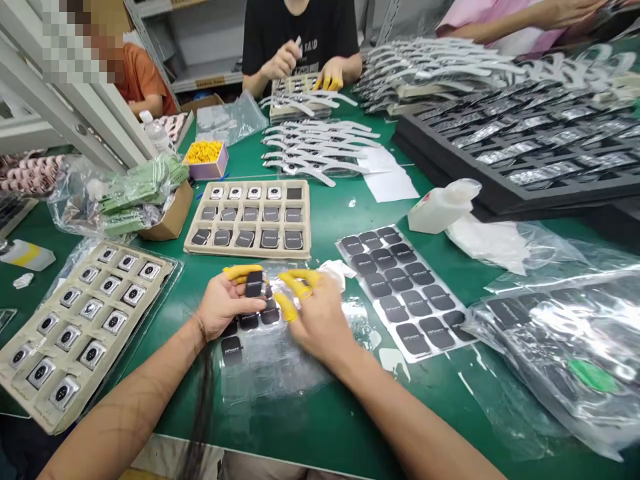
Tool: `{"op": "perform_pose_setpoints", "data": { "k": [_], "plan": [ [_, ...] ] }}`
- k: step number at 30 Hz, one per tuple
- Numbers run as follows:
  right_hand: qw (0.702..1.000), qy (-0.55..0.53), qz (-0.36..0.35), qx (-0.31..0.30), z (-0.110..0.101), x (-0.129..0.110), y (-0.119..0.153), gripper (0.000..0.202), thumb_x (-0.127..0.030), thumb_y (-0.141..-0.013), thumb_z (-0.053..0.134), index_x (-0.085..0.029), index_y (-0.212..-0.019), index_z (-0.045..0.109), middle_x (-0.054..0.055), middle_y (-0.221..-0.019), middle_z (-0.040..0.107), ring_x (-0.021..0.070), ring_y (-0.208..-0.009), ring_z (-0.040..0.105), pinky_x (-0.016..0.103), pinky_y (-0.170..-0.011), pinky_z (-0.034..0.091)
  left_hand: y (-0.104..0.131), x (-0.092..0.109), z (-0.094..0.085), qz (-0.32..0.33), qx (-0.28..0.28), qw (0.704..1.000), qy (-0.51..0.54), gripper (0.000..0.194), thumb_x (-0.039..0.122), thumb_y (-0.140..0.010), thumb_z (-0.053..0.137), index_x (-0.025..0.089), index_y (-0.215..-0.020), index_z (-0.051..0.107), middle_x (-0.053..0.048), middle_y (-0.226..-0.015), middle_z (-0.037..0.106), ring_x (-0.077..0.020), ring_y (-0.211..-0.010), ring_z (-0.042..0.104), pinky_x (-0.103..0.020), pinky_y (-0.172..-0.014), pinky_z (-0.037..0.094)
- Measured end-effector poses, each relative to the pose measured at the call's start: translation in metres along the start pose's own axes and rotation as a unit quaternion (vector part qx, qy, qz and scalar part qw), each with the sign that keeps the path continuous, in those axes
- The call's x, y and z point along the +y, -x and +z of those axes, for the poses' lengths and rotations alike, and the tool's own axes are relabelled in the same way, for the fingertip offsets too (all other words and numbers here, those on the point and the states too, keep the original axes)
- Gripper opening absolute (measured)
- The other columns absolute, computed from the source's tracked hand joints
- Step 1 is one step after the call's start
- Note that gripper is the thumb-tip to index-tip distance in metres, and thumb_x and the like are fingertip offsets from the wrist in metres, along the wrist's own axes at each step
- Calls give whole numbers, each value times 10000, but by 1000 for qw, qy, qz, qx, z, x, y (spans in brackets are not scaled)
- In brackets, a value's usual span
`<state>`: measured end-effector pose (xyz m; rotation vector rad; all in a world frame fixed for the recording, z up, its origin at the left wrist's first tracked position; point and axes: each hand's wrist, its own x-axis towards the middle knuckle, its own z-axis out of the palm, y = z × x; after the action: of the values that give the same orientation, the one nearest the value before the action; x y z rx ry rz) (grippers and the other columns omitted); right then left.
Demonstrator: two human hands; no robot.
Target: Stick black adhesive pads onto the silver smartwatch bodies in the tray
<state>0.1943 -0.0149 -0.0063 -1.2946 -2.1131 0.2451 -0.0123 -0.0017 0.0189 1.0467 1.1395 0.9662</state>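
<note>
My left hand (223, 303), with yellow finger cots, pinches a small square watch case (255, 284) whose dark face is turned up. To its right, my right hand (320, 313), also in yellow finger cots, has its fingers apart, and nothing shows between them. Beneath both hands lies a clear sheet of black rounded-square stickers (232, 350), partly covered by the hands. Just beyond them a beige tray (187, 250) holds watch cases in its cells, some with black printed faces and some with silver showing.
Another tray (47, 420) of silver watch cases lies at left. At right are a sticker sheet (417, 303), a white bottle (444, 205) and plastic-wrapped goods (550, 360). Further back are a box of yellow finger cots (206, 160), white watch straps (320, 150), a black foam tray (430, 157) and co-workers.
</note>
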Motion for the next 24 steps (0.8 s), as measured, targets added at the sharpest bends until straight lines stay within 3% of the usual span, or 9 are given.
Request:
{"op": "perform_pose_setpoints", "data": {
  "k": [2,4,7,10,13,16,19,21,24],
  "plan": [
    [994,-21,-73,-73,4,-4,-3,391,-420,-983,485,-200,-1275,623,147,-1253,623,310,-1118,516,488,-923,415,-10,16,-6,66,19,997,-16,642,371,-609,891,222,-1187,654,-70,-1086,721,-186,-848,697,-364,-828,592],
    [986,-7,-105,-128,5,-7,-6,406,-466,-986,469,-221,-1262,636,129,-1296,617,321,-1137,511,495,-918,408,-39,37,-4,146,7,977,-153,603,416,-668,852,236,-1208,651,-87,-1196,691,-225,-1010,671,-406,-940,545],
    [985,8,-99,-140,4,-7,-8,410,-471,-990,457,-224,-1263,638,119,-1327,612,327,-1146,510,502,-909,403,-114,68,16,242,-30,864,-441,541,447,-713,814,223,-1187,680,-100,-1357,610,-275,-1279,520,-457,-1137,361],
    [986,-5,-98,-135,3,-4,-7,389,-449,-989,467,-229,-1260,639,112,-1341,611,321,-1148,517,494,-899,410,-195,85,36,215,-61,779,-586,585,455,-727,799,176,-1226,673,-145,-1459,518,-328,-1386,392,-476,-1167,278],
    [987,-17,-101,-124,3,-2,-6,352,-430,-975,494,-242,-1225,655,107,-1317,628,317,-1110,544,494,-884,424,-245,95,38,159,-61,752,-637,675,492,-720,788,147,-1280,638,-161,-1391,574,-339,-1302,470,-437,-1093,363],
    [988,-24,-98,-113,4,-2,-6,330,-425,-950,531,-255,-1197,668,118,-1266,651,334,-1088,565,504,-861,439,-262,107,28,142,-103,743,-646,562,397,-783,729,127,-1265,628,-133,-1230,686,-241,-1092,618,-313,-957,451],
    [989,-27,-93,-115,4,-2,-8,334,-428,-947,527,-268,-1208,661,122,-1260,657,344,-1087,569,520,-853,447,-264,119,22,120,-178,668,-712,507,255,-702,766,165,-1191,665,-92,-1100,740,-227,-993,653,-290,-891,458],
    [988,-26,-90,-120,3,-3,-9,340,-442,-955,509,-279,-1215,656,115,-1269,656,339,-1086,569,520,-854,451,-264,124,24,114,-189,626,-748,474,206,-651,777,182,-1116,690,-94,-1054,743,-259,-1010,647,-314,-899,447],
    [988,-15,-88,-127,1,-4,-9,352,-469,-962,496,-287,-1216,657,102,-1268,657,324,-1087,572,504,-858,457,-260,124,30,98,-154,647,-740,292,182,-653,750,153,-939,698,-130,-952,729,-302,-1024,641,-349,-921,432]
  ]
}}
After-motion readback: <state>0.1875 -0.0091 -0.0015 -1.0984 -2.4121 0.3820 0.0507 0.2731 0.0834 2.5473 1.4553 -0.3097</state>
